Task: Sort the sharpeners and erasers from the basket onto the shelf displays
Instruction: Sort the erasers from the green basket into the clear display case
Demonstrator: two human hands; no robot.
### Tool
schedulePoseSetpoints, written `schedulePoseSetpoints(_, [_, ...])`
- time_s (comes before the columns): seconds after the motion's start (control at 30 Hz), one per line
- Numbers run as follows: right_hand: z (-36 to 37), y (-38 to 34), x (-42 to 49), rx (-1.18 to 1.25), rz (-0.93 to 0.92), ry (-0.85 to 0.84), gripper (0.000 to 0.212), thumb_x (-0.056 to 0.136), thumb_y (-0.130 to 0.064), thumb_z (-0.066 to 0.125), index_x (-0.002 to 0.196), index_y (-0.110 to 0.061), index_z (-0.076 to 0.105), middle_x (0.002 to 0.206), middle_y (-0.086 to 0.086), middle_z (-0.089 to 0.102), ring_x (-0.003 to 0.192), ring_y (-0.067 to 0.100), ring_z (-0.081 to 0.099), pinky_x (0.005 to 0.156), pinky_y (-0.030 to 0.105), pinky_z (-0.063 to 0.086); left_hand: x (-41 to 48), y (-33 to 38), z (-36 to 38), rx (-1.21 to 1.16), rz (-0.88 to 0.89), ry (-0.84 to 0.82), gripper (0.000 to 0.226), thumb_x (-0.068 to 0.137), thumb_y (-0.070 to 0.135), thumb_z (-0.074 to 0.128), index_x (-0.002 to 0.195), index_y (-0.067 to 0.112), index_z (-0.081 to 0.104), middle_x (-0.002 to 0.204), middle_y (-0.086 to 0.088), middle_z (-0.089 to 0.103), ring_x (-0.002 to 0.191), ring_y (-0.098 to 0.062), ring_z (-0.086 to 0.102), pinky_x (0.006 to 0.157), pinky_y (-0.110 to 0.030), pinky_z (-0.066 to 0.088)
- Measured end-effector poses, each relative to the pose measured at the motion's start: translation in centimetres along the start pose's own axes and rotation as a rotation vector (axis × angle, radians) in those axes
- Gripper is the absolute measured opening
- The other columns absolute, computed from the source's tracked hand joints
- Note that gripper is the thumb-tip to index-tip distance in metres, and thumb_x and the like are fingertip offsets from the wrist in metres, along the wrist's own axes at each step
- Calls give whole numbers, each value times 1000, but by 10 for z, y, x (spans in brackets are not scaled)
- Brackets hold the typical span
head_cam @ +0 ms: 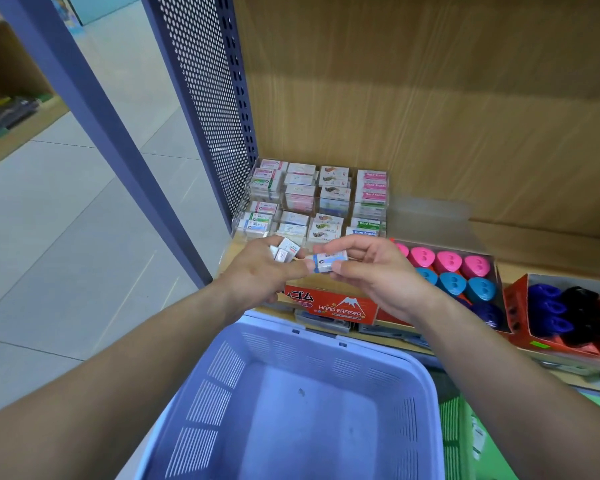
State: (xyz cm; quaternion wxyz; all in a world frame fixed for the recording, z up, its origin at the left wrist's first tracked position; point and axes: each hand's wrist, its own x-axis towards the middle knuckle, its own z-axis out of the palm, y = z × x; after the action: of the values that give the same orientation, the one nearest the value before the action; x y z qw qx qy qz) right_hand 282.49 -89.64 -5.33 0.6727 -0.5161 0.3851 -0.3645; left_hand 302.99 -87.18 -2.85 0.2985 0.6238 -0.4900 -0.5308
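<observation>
Erasers (286, 251) sit bunched in the curled left hand (257, 271) above the basket (291, 355) as a ready stock. The right hand (371, 268) pinches one blue-sleeved eraser (326, 262) between thumb and fingers, probably bound for the clear display (312, 199) beyond the basket.

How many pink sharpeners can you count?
4 pink sharpeners, in one row at the back of their box, behind the blue ones. The leftmost is partly covered by the right hand, which may hide more.
</observation>
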Motion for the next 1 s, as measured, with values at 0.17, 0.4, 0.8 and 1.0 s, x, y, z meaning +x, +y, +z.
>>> schedulePoseSetpoints(0.17, [-1,-1,2,-58,33,35,39,82,16,70,112,-8,68,116,10,73,103,26,72,92,37,58,-1,2,1,-12,-4,-5,17,90,18,75,105,19,68,58,11,59,44,-5,43,44,-22,34])
schedulePoseSetpoints(0.4, [-3,1,-8,-254,99,116,20,89,-6,74,106,-14,71,86,7,76,78,21,70,79,39,59,-1,-2,1,18,10,15,18,86,12,78,95,19,64,64,6,60,45,-7,43,44,-22,31])
schedulePoseSetpoints(0.8, [-46,1,52,-545,19,446,20,87,-5,74,92,-23,68,95,11,71,76,23,74,77,38,62,-4,-13,-15,120,24,-30,29,93,11,66,118,23,55,86,9,61,66,-8,55,56,-20,47])
schedulePoseSetpoints(1.0, [-42,3,110,-594,-15,490,11,87,-12,75,94,-18,71,78,3,72,62,13,67,60,30,56,3,-23,-28,100,32,-35,38,92,22,73,124,26,52,103,7,69,85,-9,65,63,-20,51])
